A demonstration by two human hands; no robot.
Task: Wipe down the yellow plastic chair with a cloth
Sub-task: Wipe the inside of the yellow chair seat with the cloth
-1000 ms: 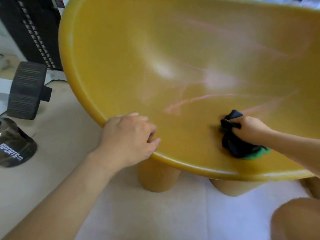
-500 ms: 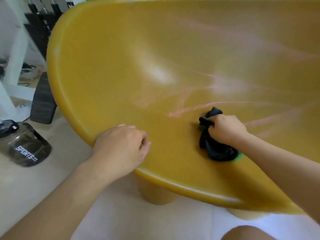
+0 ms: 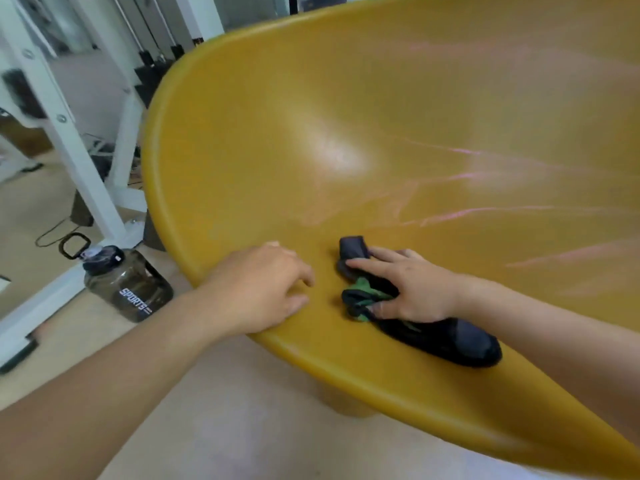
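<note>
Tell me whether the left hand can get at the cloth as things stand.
Probably yes. The left hand rests on the chair rim just beside the cloth, with only bare seat between; the right hand covers its middle, not its near end.

"SPORTS" in white on dark water jug (image 3: 130, 285), smaller print unreadable

Glossy, pink-streaked yellow plastic chair (image 3: 381, 116) fills my view. The crumpled dark-and-green cloth (image 3: 450, 336) lies on its seat at five o'clock, pressed under my right hand (image 3: 412, 292).
</note>
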